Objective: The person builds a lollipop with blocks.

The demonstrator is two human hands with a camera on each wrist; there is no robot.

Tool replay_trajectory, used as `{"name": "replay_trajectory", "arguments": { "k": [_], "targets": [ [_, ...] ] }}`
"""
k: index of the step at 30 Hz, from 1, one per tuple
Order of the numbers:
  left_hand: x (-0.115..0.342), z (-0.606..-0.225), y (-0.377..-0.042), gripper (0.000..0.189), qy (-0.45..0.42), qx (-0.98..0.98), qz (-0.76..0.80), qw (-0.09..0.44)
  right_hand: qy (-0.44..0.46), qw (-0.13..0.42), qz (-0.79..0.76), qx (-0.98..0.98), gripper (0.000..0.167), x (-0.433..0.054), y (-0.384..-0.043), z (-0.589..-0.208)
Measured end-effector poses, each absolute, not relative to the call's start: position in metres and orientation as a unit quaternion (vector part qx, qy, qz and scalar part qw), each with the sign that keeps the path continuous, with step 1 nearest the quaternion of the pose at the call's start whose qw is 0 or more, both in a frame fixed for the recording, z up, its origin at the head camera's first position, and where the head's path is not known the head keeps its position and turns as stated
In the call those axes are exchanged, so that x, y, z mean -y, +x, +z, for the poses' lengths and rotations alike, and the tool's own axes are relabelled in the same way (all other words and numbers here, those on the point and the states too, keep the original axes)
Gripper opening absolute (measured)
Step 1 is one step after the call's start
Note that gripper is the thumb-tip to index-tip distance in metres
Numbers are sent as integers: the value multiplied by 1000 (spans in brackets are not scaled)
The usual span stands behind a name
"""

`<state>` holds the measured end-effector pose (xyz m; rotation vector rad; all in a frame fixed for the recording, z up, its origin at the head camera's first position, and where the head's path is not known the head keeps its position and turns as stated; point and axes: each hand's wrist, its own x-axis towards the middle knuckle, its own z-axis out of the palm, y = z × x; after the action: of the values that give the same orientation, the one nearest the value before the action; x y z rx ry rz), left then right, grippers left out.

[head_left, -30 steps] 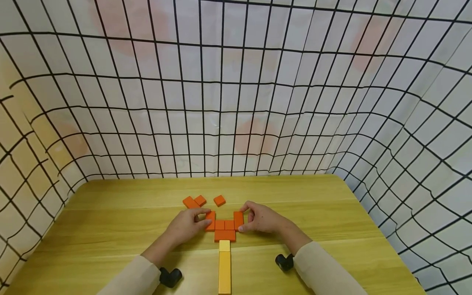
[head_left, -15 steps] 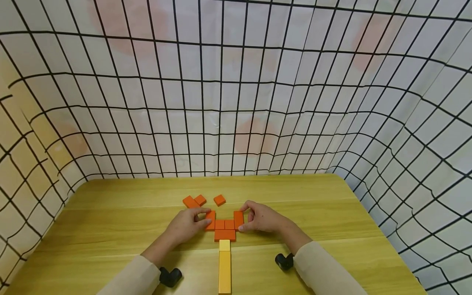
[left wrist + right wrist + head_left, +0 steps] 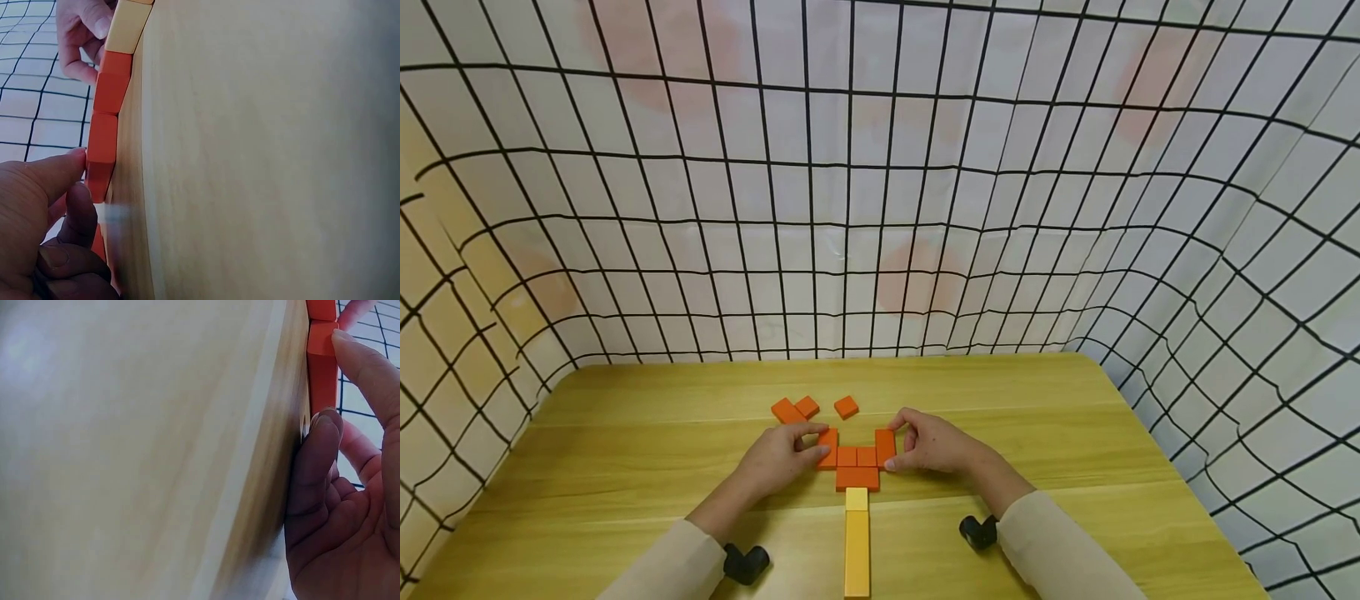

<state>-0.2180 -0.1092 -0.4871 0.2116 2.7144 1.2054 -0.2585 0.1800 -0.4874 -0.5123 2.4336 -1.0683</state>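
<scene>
Wood-grained table (image 3: pixel 662 467), orange blocks (image 3: pixel 857 479) and yellow blocks (image 3: pixel 857 550), lying flat

I get a bright, evenly lit head view with soft, faint shadows on the table (image 3: pixel 625 467), though wide-angle distortion bows the black grid (image 3: pixel 847 225) toward the edges. My left wrist feed looks washed out, blurring to gray at right; my right one shows hazy upper-left glare and a shaded right hand (image 3: pixel 353 519).

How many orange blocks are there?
8: one block at the left hand, another at the right hand, two small blocks between, a wide block nearer, three blocks farther away. More may be hidden.
</scene>
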Motion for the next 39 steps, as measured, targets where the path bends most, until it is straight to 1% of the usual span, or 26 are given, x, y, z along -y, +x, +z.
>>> {"name": "replay_trajectory", "arguments": {
  "k": [22, 39],
  "targets": [
    [109, -491, -220, 35, 76, -915, 389, 69, -182, 210, -388, -879, 51, -179, -259, -488],
    [108, -490, -219, 33, 85, -920, 376, 71, -177, 213, -388, -879, 51, -179, -258, -488]
  ]
}}
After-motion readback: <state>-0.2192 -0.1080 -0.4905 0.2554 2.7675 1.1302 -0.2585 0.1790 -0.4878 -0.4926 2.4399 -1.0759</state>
